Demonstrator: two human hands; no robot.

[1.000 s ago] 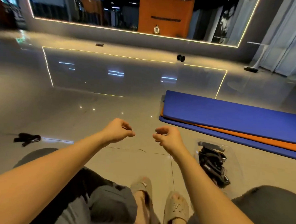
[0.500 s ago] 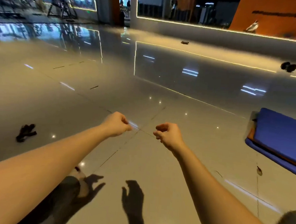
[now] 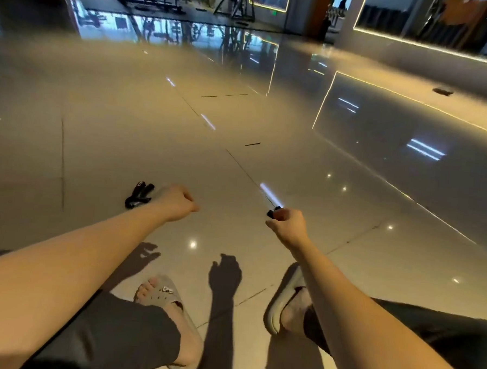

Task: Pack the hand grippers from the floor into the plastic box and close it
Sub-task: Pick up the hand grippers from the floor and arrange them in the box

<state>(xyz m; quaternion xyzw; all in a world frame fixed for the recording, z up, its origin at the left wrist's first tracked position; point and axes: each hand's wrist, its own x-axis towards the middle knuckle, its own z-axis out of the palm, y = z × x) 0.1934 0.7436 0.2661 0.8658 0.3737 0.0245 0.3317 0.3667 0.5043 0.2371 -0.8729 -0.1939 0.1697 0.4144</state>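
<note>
The view has swung away to the left over the last second. The clear plastic box with hand grippers already in it, which lay just right of the right forearm, has gone out of frame together with the blue and orange mats, so the box's place can no longer be read from here. What has come close instead is the loose black two-handled hand gripper (image 3: 138,195). It was well off to the left of the left hand and now lies on the glossy grey tiled floor (image 3: 127,121) just beyond and to the left of the left hand (image 3: 176,203), with its near end hidden behind that wrist. For the task this looks like the approach to the next pick-up, with packing unfinished and the lid not yet closed. The left hand is a loose fist holding nothing, above the floor and not touching the gripper. The right hand (image 3: 289,226) is curled too. A small dark bit (image 3: 272,212) shows at its fingertips, and I cannot tell whether the fingers pinch it or whether it is a mark on the floor behind them. Far beyond the right hand lies another small dark object (image 3: 442,91), too small to identify. Beige slippers (image 3: 189,342) show below the forearms, cut off by dark trouser legs.
</note>
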